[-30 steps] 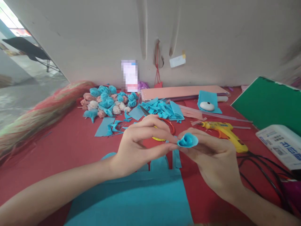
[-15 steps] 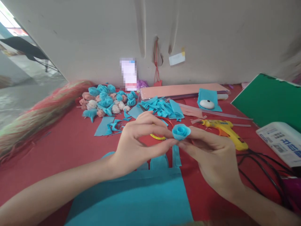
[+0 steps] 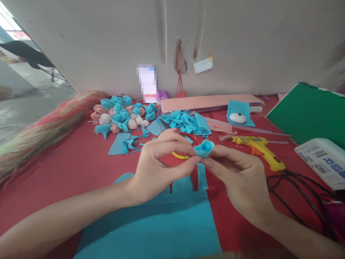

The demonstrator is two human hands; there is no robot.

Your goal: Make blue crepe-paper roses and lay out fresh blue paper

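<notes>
Between my two hands is a blue paper flower [image 3: 204,149], its rolled centre facing up and toward me. My left hand [image 3: 164,165] pinches its base from the left with thumb and fingertips. From the right, my right hand [image 3: 239,172] pinches the same base, the thumbs almost meeting below the petals. Beneath my hands lies a large blue paper sheet [image 3: 151,226], with several cut petal shapes [image 3: 183,185] and a narrow strip [image 3: 202,177] at its far edge. Scissors [image 3: 181,156] with red and yellow handles lie partly hidden behind my left hand.
A heap of blue, pink and white flowers [image 3: 121,115] sits back left, beside blue scraps [image 3: 183,122]. On the right are a yellow glue gun [image 3: 262,149], its black cord [image 3: 299,183], a white box [image 3: 320,163] and a green board [image 3: 309,111]. A phone [image 3: 148,84] leans against the wall.
The flower has tipped and shifted slightly left and up, its opening now seen more from the side. My right hand has moved a little left with it; both hands keep their pinch.
</notes>
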